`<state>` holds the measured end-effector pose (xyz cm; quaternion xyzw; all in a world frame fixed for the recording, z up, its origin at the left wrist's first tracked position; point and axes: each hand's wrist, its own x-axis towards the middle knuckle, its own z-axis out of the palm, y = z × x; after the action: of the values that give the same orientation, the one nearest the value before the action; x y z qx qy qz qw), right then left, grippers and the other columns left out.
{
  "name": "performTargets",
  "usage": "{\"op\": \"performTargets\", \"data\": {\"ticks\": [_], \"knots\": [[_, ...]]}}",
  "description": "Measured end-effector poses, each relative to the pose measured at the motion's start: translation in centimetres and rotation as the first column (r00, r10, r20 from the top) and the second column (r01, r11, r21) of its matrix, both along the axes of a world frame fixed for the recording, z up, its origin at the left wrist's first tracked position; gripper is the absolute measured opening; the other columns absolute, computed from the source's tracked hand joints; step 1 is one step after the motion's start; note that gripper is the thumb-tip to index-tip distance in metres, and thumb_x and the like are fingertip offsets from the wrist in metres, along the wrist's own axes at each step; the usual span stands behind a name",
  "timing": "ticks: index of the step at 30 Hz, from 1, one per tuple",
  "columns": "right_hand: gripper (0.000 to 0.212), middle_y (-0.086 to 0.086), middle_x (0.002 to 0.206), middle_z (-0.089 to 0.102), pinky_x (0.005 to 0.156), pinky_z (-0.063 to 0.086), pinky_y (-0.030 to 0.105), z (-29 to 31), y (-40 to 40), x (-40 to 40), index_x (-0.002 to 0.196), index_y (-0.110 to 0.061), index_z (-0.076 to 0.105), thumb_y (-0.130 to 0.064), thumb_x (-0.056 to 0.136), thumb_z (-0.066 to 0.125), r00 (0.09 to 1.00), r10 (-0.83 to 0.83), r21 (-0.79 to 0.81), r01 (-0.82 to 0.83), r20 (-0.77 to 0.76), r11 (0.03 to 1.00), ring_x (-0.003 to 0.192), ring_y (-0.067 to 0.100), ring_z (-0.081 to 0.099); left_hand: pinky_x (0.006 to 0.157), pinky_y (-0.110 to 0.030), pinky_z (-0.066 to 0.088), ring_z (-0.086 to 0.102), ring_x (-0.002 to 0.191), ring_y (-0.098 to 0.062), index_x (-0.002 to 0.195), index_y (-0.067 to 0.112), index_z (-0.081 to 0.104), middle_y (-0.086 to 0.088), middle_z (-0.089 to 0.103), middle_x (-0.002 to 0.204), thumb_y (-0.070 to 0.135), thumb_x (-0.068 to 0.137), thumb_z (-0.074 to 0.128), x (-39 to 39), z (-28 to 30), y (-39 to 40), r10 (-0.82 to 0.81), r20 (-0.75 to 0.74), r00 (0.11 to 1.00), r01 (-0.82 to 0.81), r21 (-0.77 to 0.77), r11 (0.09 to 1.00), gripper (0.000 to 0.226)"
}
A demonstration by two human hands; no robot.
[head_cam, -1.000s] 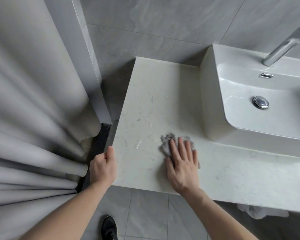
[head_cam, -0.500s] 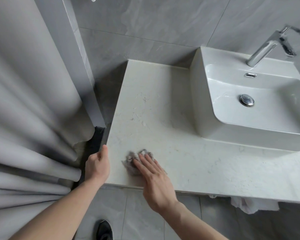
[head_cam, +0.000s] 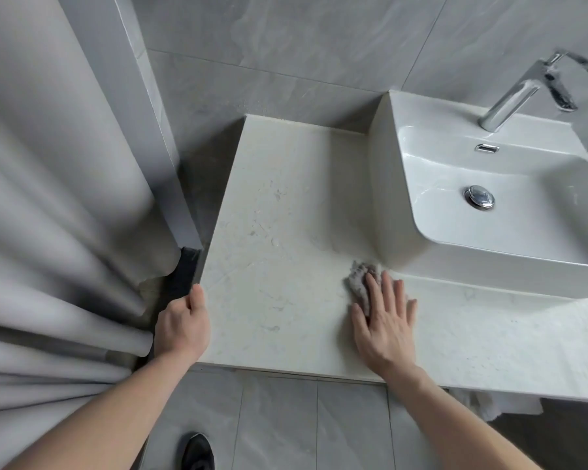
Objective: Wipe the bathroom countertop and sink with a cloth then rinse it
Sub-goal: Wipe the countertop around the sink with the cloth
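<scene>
A pale grey pleated shower curtain fills the left of the view, hanging against a grey tiled partition wall in a bathroom of grey marbled wall tiles. Right of it runs the off-white speckled stone surface, its near edge over a grey tiled floor. At the right end a white rectangular ceramic vessel sink stands on the surface, with a chrome single-lever tap at its back rim, a small chrome overflow slot below the tap and a round chrome pop-up drain plug in the bowl.

The person's left hand is curled around the near left corner of the surface, thumb lying on top along the edge, grip clenched on that corner. The right hand lies flat, palm down and fingers spread, grip released and pressing rather than grasping. Under its fingertips sits a small crumpled grey cloth, on the surface just beside the sink's front left corner, partly covered by the fingers.

Below the surface's front edge, a bit of white fabric hangs at right, and the toe of a black shoe shows on the floor.
</scene>
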<state>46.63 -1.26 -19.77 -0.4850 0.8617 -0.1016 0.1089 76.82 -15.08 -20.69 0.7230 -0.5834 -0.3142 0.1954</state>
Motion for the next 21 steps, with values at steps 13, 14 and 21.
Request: {"op": "performTargets", "data": {"ticks": [13, 14, 21], "knots": [[0.071, 0.002, 0.171, 0.021, 0.131, 0.002, 0.036, 0.4, -9.2, 15.5, 0.161, -0.019, 0.03, -0.014, 0.091, 0.034, 0.77, 0.571, -0.22, -0.528, 0.283, 0.82, 0.16, 0.018, 0.008, 0.081, -0.045, 0.045, 0.059, 0.103, -0.049, 0.088, 0.0, 0.068, -0.033, 0.066, 0.103, 0.049, 0.104, 0.029, 0.0, -0.2, -0.1, 0.029, -0.018, 0.999, -0.029, -0.002, 1.0, 0.065], [0.072, 0.002, 0.17, 0.023, 0.13, 0.004, 0.034, 0.4, -8.8, 14.6, 0.161, -0.019, 0.032, -0.012, 0.089, 0.035, 0.777, 0.551, -0.245, -0.496, 0.303, 0.833, 0.159, 0.016, 0.011, 0.08, -0.045, 0.043, 0.059, 0.101, -0.048, 0.082, 0.002, 0.065, -0.032, 0.066, 0.101, 0.049, 0.104, 0.029, 0.0, -0.1, 0.0, 0.03, -0.024, 0.999, -0.03, 0.004, 1.0, 0.063], [0.058, 0.004, 0.164, 0.037, 0.127, 0.025, 0.041, 0.2, -4.0, 1.4, 0.155, -0.014, 0.045, 0.002, 0.098, 0.045, 0.978, 0.135, -0.29, -0.085, 0.156, 0.953, 0.155, 0.027, 0.029, 0.076, -0.042, 0.046, 0.06, 0.093, -0.042, 0.074, 0.011, 0.06, -0.023, 0.068, 0.093, 0.057, 0.101, 0.022, 0.0, -0.2, 0.0, 0.018, 0.004, 1.0, -0.018, 0.032, 0.999, 0.067]]}}
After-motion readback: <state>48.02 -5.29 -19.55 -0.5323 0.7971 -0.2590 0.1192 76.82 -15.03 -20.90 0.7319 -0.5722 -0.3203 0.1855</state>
